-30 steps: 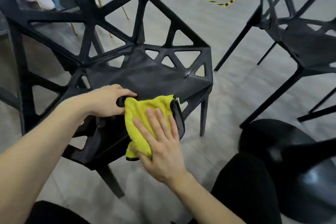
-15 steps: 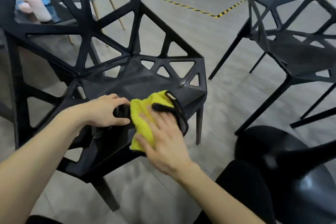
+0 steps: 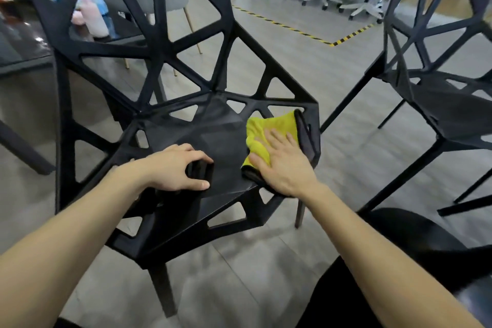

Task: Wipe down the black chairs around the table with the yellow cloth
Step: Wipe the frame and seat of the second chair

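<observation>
Yellow cloth point(image 3: 269, 132): soft, light pile with dark edging, centre right of frame on the black chair point(image 3: 218, 138) seat; likely best worked under a flat palm. Right hand point(image 3: 283, 165) presses it, fingers straight. Left hand point(image 3: 177, 168) grips the rigid, matte lattice seat edge.

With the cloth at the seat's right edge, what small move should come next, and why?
Probably sweep the right hand, pressing the yellow cloth flat, back left across the chair seat; the left hand grips its front edge.
</observation>
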A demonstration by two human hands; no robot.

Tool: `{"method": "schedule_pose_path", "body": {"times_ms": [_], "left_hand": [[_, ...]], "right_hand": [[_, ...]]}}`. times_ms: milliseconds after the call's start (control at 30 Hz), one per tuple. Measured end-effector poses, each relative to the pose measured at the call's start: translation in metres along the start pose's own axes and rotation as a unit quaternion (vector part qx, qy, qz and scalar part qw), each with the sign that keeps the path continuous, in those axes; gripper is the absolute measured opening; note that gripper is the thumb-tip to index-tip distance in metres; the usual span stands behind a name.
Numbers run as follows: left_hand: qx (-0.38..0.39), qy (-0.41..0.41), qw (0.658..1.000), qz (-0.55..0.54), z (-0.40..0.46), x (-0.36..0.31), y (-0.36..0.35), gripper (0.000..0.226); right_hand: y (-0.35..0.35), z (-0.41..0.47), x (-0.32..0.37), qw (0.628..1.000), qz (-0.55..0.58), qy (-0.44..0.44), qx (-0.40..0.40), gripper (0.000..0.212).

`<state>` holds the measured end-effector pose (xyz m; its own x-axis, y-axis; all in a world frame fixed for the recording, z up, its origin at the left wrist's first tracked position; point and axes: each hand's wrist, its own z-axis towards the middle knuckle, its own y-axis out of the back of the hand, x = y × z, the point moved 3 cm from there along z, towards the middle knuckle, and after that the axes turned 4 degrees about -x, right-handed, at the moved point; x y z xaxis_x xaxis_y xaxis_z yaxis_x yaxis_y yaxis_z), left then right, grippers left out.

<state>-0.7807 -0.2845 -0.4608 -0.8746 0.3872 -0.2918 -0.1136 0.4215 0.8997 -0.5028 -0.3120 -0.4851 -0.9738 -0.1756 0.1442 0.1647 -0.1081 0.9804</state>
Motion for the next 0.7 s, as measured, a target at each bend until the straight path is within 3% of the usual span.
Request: {"method": "schedule_pose_path", "body": {"times_ms": [67, 167, 267, 333, 433, 600, 700], "left_hand": [[-0.006, -0.005, 1.000, 0.001, -0.004, 0.004, 0.003, 0.087], [-0.085, -0.022, 0.995, 0.041, -0.007, 0.023, 0.009, 0.051], [-0.149, 0.058, 0.952, 0.262, -0.016, 0.051, 0.019, 0.054], [-0.190, 0.096, 0.913, 0.347, -0.028, 0.078, 0.022, 0.058], [-0.272, 0.069, 0.882, 0.378, -0.046, 0.089, 0.015, 0.060], [-0.216, 0.127, 0.898, 0.362, -0.031, 0.084, 0.013, 0.048], [-0.188, 0.122, 0.908, 0.354, -0.028, 0.082, 0.016, 0.049]], "right_hand": [[0.004, -0.032, 0.035, 0.996, 0.037, 0.078, 0.020, 0.079], [0.012, -0.049, 0.063, 0.981, 0.039, 0.185, 0.049, 0.069], [0.011, -0.026, 0.066, 0.964, 0.038, 0.246, 0.095, 0.074], [0.003, 0.015, 0.047, 0.966, 0.014, 0.218, 0.137, 0.089], [-0.012, 0.097, 0.013, 0.985, -0.041, 0.098, 0.138, 0.099], [-0.045, 0.151, 0.034, 0.989, -0.098, 0.042, 0.100, 0.086], [-0.038, 0.119, 0.066, 0.982, -0.058, 0.097, 0.150, 0.081]]}}
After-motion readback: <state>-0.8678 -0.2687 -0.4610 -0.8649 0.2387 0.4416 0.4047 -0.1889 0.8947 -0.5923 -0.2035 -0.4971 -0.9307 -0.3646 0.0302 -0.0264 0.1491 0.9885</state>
